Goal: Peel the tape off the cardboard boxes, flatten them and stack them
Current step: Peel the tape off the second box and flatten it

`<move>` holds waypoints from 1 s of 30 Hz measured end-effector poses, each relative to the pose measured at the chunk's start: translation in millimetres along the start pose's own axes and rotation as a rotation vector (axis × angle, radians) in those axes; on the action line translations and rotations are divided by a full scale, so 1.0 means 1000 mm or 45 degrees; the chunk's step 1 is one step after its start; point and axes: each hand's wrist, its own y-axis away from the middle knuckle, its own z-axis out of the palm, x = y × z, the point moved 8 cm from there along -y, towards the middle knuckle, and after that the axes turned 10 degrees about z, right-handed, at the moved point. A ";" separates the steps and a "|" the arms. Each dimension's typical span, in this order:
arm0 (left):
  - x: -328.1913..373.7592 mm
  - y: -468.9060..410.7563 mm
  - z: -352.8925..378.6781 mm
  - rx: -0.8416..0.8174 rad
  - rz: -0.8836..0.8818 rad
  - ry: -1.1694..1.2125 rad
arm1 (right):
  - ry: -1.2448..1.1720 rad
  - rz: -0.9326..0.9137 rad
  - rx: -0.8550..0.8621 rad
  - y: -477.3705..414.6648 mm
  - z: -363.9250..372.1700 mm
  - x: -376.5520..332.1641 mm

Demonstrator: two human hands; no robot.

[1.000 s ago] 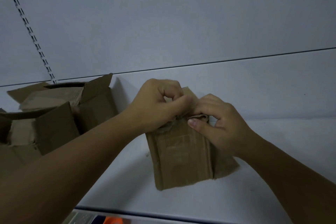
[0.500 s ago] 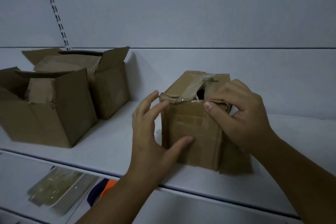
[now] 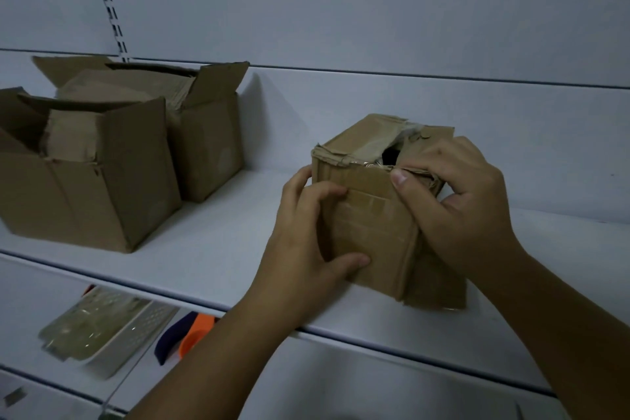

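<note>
Cardboard small box (image 3: 371, 215), upright on the shelf (image 3: 218, 242), is clamped by the left hand (image 3: 306, 242); its taped top edge is pinched by the right hand (image 3: 453, 201); nothing flattened yet, two open boxes (image 3: 112, 160) left of the hands

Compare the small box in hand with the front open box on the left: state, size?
The small box is mostly closed, top torn with a hole; the front open box has flaps up, cardboard stuffed inside. The small box is gripped by the left hand and right hand; the front open box is untouched and larger. Both are brown cardboard on the same shelf.
</note>
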 end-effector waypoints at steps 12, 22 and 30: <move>0.016 0.004 -0.013 0.225 0.266 -0.205 | -0.037 0.012 0.010 0.001 0.000 -0.002; 0.049 -0.009 -0.023 0.162 0.590 -0.485 | -0.036 -0.016 -0.098 -0.001 0.006 -0.004; 0.078 -0.057 -0.034 -0.612 0.776 -0.725 | -0.066 -0.005 -0.161 -0.002 0.010 -0.003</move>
